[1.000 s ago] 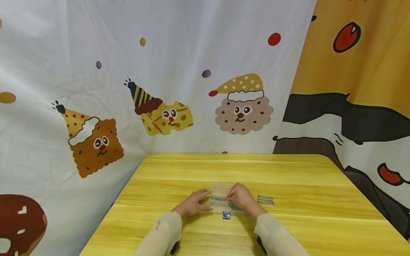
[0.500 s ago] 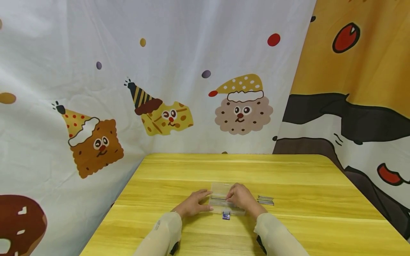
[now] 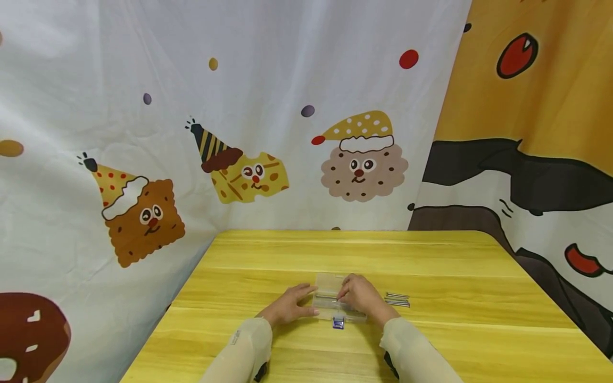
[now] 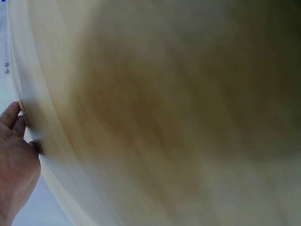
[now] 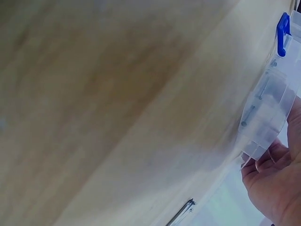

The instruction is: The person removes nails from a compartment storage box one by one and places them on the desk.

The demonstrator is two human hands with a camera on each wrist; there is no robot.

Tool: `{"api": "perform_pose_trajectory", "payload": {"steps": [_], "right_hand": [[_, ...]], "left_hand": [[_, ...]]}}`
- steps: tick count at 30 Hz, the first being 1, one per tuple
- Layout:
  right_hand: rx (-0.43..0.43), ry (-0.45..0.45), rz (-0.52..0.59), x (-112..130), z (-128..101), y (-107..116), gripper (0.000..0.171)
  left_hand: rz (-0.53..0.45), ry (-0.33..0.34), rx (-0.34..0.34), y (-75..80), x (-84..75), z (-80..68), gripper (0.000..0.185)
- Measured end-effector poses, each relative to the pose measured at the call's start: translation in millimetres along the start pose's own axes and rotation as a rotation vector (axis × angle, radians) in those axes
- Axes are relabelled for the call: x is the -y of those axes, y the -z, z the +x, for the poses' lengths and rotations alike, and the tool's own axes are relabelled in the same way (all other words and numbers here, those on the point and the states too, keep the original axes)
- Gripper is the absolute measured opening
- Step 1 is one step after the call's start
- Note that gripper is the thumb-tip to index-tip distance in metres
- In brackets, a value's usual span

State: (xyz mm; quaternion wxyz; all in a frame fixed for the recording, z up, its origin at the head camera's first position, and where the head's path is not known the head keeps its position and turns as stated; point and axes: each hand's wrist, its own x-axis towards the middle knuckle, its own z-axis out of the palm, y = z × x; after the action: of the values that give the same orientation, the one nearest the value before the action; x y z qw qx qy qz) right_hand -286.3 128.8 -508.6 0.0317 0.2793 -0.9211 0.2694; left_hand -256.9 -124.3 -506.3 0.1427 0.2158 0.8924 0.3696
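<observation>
A clear plastic compartment box (image 3: pixel 325 305) lies with its lid (image 3: pixel 330 280) folded back, and its blue latch (image 3: pixel 338 323) sticks out at the near side. Thin metal nails show inside it. My left hand (image 3: pixel 289 304) lies at the box's left edge, thumb and fingers spread, fingertips right at the rim. Over the compartments my right hand (image 3: pixel 361 294) has bent fingers, pinching the end of a thin metal nail (image 3: pixel 333 301). In the right wrist view the fingers are partly hidden behind the box wall (image 5: pixel 263 108).
Several long nails (image 3: pixel 397 299) lie in a small row on the yellow wood-grain table (image 3: pixel 431 346), right of my right hand. A white curtain (image 3: pixel 268 80) with cartoon prints hangs behind and left of the table.
My right fingertips shift very slightly, and the nail end under them moves a little within the box. The left hand stays in place.
</observation>
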Motion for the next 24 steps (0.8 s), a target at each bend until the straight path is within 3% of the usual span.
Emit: {"api": "perform_pose_trajectory", "payload": {"steps": [10, 24], "right_hand": [[-0.002, 0.092, -0.048, -1.0, 2.3, 2.0, 0.01], [0.035, 0.13, -0.063, -0.1, -2.2, 4.7, 0.008]], "left_hand": [[-0.002, 0.013, -0.001, -1.6, 4.3, 0.6, 0.071], [0.025, 0.0, 0.001, -0.8, 4.6, 2.1, 0.069]]}}
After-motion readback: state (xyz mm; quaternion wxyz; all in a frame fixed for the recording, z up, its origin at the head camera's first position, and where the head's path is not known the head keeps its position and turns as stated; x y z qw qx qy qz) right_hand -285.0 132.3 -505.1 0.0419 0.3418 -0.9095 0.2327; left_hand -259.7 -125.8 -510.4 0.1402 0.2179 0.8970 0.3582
